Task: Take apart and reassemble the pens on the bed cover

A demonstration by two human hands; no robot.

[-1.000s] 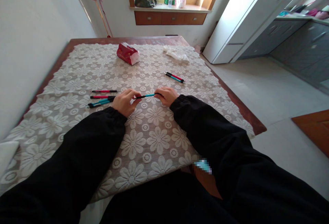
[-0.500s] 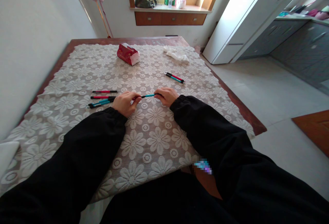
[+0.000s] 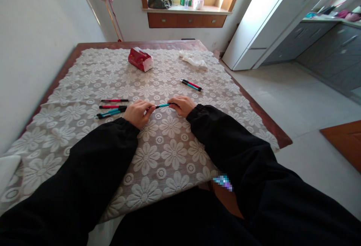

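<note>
Near the middle of the frame, left hand [image 3: 137, 113] and right hand [image 3: 182, 105] each pinch an end of the teal pen [image 3: 163, 105] just above the lace-covered surface [image 3: 169, 152]; a slipped grip could drop it.

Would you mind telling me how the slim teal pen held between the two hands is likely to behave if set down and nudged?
The slim teal pen looks straight and rigid, spanning left hand to right hand without sagging. Its thin barrel probably rolls easily, though the white lace tablecloth may slow it. It seems light, pinched only by fingertips.
</note>
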